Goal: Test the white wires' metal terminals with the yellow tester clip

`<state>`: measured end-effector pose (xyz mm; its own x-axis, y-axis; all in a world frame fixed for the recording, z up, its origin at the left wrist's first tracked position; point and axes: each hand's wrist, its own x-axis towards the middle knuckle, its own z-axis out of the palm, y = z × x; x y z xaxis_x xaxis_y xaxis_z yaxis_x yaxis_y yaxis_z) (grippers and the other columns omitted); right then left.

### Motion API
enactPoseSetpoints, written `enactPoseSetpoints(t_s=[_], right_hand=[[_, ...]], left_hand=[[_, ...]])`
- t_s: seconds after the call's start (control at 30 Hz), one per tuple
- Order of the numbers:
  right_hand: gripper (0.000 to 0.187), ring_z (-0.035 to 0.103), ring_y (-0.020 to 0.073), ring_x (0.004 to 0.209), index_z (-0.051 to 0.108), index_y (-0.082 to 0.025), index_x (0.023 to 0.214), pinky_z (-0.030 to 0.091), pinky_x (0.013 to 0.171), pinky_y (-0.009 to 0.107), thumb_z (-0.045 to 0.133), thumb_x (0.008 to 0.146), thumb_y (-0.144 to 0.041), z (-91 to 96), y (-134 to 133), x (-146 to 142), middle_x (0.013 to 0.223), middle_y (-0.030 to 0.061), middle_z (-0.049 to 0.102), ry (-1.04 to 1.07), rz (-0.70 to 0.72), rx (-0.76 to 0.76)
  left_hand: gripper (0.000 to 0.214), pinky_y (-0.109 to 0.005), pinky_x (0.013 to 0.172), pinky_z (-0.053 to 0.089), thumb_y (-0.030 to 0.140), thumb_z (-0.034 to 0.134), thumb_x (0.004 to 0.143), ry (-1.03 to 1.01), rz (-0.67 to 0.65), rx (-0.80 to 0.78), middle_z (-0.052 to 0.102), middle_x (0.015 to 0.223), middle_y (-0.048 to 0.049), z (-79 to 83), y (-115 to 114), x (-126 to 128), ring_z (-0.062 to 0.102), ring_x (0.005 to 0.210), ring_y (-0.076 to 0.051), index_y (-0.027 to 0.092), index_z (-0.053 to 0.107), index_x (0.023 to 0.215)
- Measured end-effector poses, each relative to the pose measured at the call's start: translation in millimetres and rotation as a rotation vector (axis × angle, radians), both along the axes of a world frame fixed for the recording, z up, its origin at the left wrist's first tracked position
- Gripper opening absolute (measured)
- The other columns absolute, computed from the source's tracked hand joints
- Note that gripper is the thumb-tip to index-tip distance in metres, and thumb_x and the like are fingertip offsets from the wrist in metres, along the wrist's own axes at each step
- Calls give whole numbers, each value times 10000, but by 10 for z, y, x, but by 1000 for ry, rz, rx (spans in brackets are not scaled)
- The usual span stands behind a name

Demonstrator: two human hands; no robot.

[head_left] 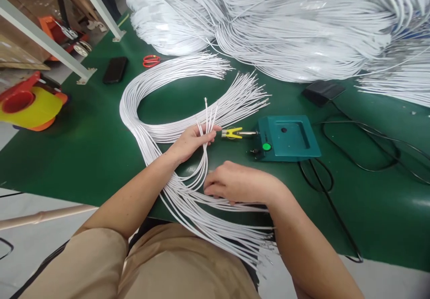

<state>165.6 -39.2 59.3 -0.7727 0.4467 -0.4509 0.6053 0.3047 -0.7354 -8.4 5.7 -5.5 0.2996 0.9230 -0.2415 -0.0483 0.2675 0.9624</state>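
My left hand (191,142) is closed on a few thin white wires (208,113) whose stripped ends stick up past my fingers. Close by lies my right hand (235,183), fingers curled down on the bundle of white wires (188,200) that runs across the green table (94,147) toward my lap. The bundle loops round to the left and fans out in cut ends (248,95). Just right of my left hand is a yellow-handled clip (232,133) fixed to a teal box (289,138) with a green button (266,147).
Big heaps of white wire (285,26) fill the back of the table. Red scissors (151,60) and a black phone (115,70) lie at the back left. A black pedal (323,91) and black cables (363,151) lie right of the teal box.
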Motion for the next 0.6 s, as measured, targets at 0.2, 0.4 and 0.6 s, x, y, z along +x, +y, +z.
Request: enactPoseSetpoints(t_s=[0.2,0.4,0.6], right_hand=[[240,463,64,371,616,-185,839,357,393,207,552,867,-415,-85,222,171,630,-27,620,448,-957,114],[277,407,54,394,574,-178,671,311,394,210,743,718,-392,-176,320,158,527,-64,493,781,-1115,45],[198,421,60,442,645,-155,670,333,441,220,712,747,-324,-201,301,104,548,-31,550,771,-1048,-38]], left_hand=[[392,-238,660,466,306,838,599,44,-50,55,625,696,34,14,-55,66,592,624,-93,147,629,889],[373,-244,681,483,306,811,651,-26,-154,65,648,795,5,58,-155,163,643,716,-112,154,483,742],[434,-274,798,502,301,805,665,-156,4,155,611,752,28,106,-169,242,642,761,-99,160,394,671]])
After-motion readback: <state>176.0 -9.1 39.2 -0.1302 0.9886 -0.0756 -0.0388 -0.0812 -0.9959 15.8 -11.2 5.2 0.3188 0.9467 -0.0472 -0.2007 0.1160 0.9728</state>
